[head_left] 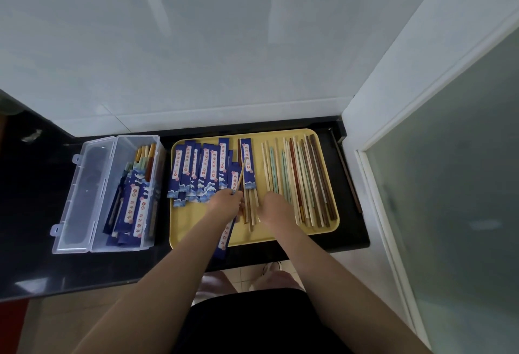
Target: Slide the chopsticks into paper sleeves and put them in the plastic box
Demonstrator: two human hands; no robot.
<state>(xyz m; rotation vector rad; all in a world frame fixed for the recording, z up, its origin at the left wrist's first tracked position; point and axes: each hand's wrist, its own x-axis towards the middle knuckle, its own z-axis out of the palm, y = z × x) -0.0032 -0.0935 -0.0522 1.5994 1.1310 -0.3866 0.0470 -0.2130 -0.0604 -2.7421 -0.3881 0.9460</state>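
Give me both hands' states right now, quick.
Left hand: holding a light wooden chopstick, with a blue paper sleeve running under it.
Right hand: over the loose chopsticks on the yellow tray; grip cannot be told.

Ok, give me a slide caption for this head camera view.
Left hand pinches a chopstick over blue paper sleeves on a yellow tray, beside a part-filled plastic box.

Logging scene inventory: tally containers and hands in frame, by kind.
Yellow tray: 1
Clear plastic box: 1
Left hand, holding a chopstick: 1
Right hand: 1
Total: 4
Loose chopsticks and paper sleeves overlap too much to count exactly.
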